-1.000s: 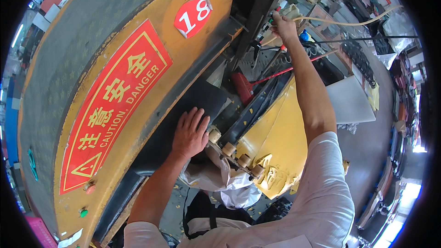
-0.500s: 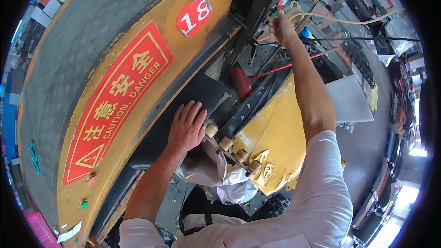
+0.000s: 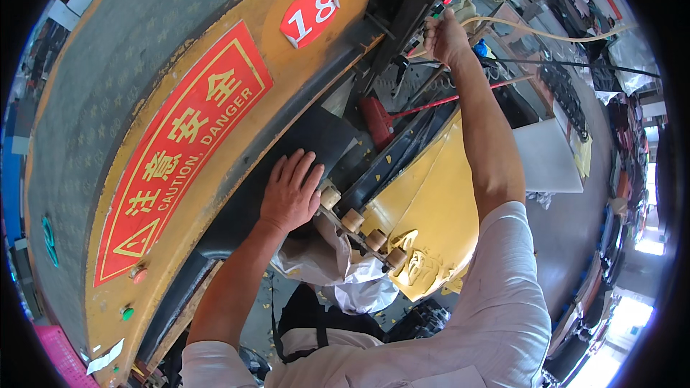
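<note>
A large red warning sign [image 3: 183, 154] lies slantwise on the yellow machine cover [image 3: 237, 21], filling the picture's nine-to-eleven o'clock stretch; it is a long rectangle with a thin yellow border, yellow lettering and a yellow triangle at its lower end. At about twelve o'clock, up and to the right of it, a small red tag [image 3: 310, 14] with rounded corners and white figures sits on the same cover. A scrap of white label [image 3: 106, 356] clings at seven o'clock near the rim
</note>
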